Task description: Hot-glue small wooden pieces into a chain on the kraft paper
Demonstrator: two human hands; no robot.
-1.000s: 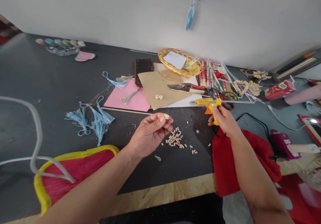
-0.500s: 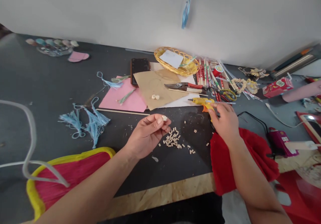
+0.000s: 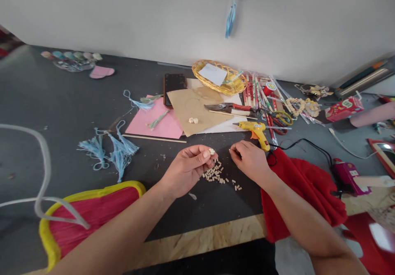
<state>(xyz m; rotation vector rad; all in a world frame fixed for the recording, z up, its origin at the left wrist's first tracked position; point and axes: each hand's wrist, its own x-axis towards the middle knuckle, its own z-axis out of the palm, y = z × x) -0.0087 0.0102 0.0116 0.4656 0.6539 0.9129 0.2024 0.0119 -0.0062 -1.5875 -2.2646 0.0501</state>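
My left hand (image 3: 193, 166) pinches a small cluster of pale wooden pieces (image 3: 211, 151) between thumb and fingertips, held above the table. Below and right of it lies a loose pile of short cut stick pieces (image 3: 212, 174). My right hand (image 3: 248, 160) is low over the table to the right of the pile, its fingers closed together. A pale bit, seemingly one stick piece (image 3: 230, 150), shows at its fingertips. Just beyond that hand, a yellow glue gun (image 3: 253, 128) lies on its side, with nobody holding it. Another joined cluster (image 3: 193, 120) rests on the brown paper (image 3: 185, 102).
Pruning shears (image 3: 228, 107), a wicker basket (image 3: 237, 86) and chopsticks (image 3: 253, 88) lie at the back. Blue tassels (image 3: 119, 153) are at left, near a pink pad with yellow edging (image 3: 92, 192). A red cloth (image 3: 302, 188) and a purple power box (image 3: 348, 178) stand at right.
My right hand has let go of the glue gun and moved left and down to the table beside the pile. My left hand still holds the cluster, slightly farther right in view.
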